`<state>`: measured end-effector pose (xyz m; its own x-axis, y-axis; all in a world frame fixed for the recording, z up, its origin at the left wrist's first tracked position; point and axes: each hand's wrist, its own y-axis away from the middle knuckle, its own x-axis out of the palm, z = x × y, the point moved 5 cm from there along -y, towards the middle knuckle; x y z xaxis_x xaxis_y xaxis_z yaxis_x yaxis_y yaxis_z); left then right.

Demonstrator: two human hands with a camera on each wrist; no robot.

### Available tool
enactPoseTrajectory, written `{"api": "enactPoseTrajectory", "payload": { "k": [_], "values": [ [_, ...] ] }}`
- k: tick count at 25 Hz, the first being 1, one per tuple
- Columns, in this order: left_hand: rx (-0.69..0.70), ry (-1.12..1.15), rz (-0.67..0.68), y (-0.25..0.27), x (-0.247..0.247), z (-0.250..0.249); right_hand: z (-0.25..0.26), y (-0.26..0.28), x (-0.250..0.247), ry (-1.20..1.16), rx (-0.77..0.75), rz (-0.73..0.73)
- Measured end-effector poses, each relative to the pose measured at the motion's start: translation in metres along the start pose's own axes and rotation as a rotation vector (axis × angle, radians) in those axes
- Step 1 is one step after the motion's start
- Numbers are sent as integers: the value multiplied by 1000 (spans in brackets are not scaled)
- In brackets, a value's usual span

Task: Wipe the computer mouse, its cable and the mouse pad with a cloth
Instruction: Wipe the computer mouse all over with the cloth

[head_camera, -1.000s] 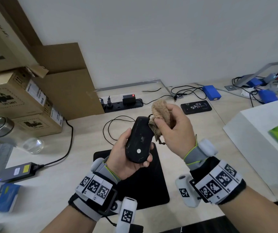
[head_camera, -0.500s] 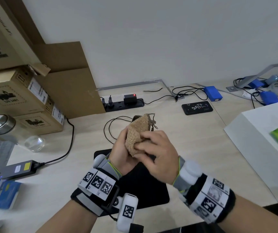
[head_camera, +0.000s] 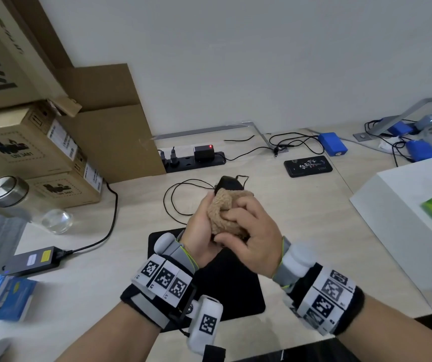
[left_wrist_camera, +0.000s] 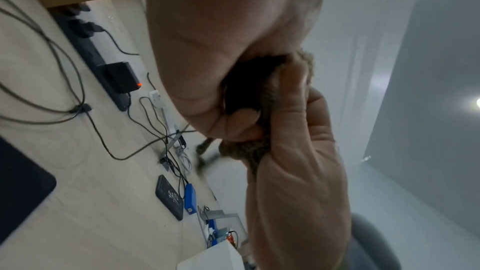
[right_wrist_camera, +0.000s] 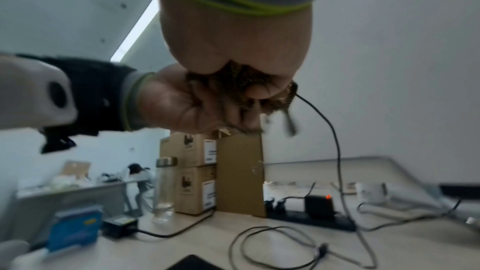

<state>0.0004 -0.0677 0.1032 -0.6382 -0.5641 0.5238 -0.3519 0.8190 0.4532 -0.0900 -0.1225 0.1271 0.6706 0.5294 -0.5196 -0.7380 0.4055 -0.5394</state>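
A black computer mouse (head_camera: 229, 183) is held up above the black mouse pad (head_camera: 235, 286), cradled in my left hand (head_camera: 201, 226). Only its front end shows past the tan fuzzy cloth (head_camera: 222, 212). My right hand (head_camera: 246, 231) grips the bunched cloth and presses it over the mouse's top. In the left wrist view the dark mouse (left_wrist_camera: 244, 85) sits between palm and cloth (left_wrist_camera: 244, 151). The thin black cable (head_camera: 173, 199) runs from the mouse's front and loops on the desk; in the right wrist view the cable (right_wrist_camera: 335, 151) hangs down from the hands.
A black power strip (head_camera: 194, 159) lies at the back by the wall. Cardboard boxes (head_camera: 26, 145) and a glass jar (head_camera: 8, 194) stand at the left. A power adapter (head_camera: 34, 259) lies front left, a phone (head_camera: 308, 165) back right, a white box (head_camera: 413, 218) at the right.
My right hand brought the cloth from beside the mouse onto its top, covering it, then slid it back toward me, so the mouse's front end shows again.
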Motion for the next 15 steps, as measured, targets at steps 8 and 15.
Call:
{"api": "enactPoseTrajectory", "payload": {
  "k": [8, 15],
  "values": [
    [33, -265, 94, 11, 11, 4, -47, -39, -42, -130, 415, -224],
    [327, -624, -92, 14, 7, -9, -33, -44, -57, -219, 447, -311]
  ]
}}
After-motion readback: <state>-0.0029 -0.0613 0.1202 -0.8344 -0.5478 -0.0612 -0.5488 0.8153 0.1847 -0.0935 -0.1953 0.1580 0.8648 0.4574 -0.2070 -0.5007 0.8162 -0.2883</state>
